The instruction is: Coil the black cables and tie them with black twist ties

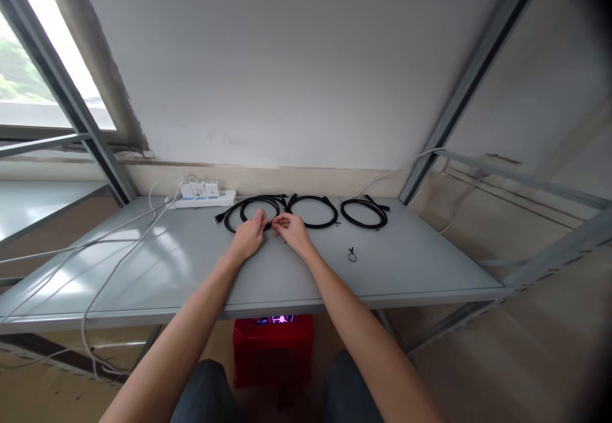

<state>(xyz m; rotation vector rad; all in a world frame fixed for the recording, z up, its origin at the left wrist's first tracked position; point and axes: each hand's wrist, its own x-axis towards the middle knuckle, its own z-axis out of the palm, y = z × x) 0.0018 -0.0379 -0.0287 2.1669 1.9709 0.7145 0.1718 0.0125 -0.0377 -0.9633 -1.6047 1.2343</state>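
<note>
Three coiled black cables lie in a row near the back of the grey table (191, 270). My left hand (249, 237) and my right hand (291, 230) meet at the near edge of the left coil (251, 209). Both pinch the coil's cable where the fingertips come together. The middle coil (312, 211) lies just beyond my right hand. Further right sits the third coil (364, 213), untouched. A small black twist tie (352, 255) lies loose on the table to the right of my right hand.
A white power strip (203, 197) with plugged-in adapters sits at the back left, and white cords (119, 251) trail from it across the left half of the table. A red box (272, 350) stands under the table. Metal shelf posts rise at both sides.
</note>
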